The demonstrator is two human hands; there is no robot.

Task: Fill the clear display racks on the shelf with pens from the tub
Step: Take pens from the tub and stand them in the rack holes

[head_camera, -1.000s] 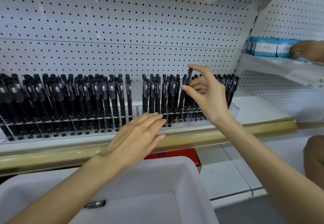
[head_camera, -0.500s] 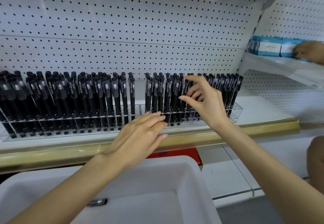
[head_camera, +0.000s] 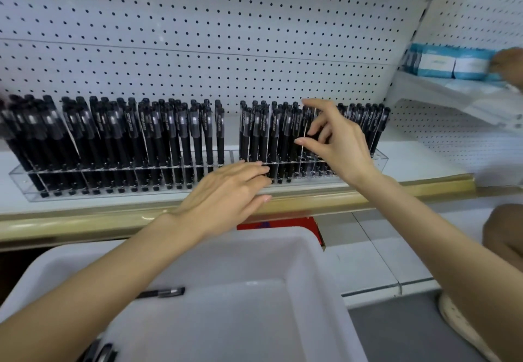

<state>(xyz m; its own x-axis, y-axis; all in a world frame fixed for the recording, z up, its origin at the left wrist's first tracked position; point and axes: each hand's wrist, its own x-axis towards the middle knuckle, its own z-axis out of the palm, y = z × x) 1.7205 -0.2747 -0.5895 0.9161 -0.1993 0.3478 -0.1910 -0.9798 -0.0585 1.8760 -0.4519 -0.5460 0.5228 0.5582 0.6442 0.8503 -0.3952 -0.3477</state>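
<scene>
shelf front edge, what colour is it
Dull gold, like brass. The shelf's front edge shows best in the head view, running under the pen racks.

Two clear racks (head_camera: 19, 176) (head_camera: 380, 160) hold uncountably many black pens (head_camera: 181, 135). One tub (head_camera: 254, 259) at six o'clock holds one visible loose pen (head_camera: 161, 293).

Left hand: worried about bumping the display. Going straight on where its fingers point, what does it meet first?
Probably the front of the right rack; the left hand looks almost against it, depth unclear.
</scene>
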